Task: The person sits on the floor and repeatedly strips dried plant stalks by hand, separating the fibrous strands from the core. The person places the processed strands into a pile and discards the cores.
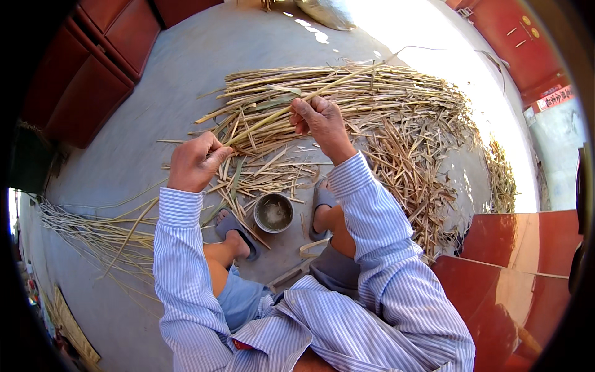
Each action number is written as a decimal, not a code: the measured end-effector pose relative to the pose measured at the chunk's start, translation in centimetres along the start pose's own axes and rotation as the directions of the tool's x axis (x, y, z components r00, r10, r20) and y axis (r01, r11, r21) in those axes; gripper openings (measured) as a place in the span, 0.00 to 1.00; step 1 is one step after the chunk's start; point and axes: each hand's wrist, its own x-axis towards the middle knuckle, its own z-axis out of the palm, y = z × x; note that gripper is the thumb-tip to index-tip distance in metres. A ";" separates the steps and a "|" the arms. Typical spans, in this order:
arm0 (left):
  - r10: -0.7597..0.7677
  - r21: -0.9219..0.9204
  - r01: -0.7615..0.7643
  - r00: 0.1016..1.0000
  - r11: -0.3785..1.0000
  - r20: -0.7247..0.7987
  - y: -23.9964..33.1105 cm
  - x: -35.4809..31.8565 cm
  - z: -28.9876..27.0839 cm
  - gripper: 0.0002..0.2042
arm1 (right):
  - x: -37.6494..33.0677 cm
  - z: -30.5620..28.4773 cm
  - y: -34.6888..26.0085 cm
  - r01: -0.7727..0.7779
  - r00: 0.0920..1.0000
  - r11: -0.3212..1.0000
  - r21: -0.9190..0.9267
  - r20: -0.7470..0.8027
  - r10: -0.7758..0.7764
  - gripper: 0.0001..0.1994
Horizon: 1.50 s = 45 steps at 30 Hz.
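Note:
A long pale yellow-green reed stalk [261,125] stretches slantwise between my two hands, and its thin end runs on to the upper right. My left hand [195,163] pinches its lower end between thumb and forefinger. Higher up, my right hand [323,128] is closed with curled fingers at the stalk; its exact grip is partly hidden. Beyond both hands lies a big pile of dry stalks [396,84]. A dark bowl [273,212] with some liquid stands on the floor between my feet.
Stripped husks and leaves [406,180] lie heaped at right. Thin stalks [118,232] fan out at left. Dark red seats [93,74] stand at the upper left, a shiny red panel [496,273] at the lower right. A red door [520,37] is at the far right.

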 end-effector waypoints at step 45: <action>-0.263 0.545 0.288 0.957 0.788 -0.125 -12.9 -2.3 -0.5 0.25 | 1.7 -1.9 0.8 -0.055 0.996 0.803 0.594 0.089 0.003 0.08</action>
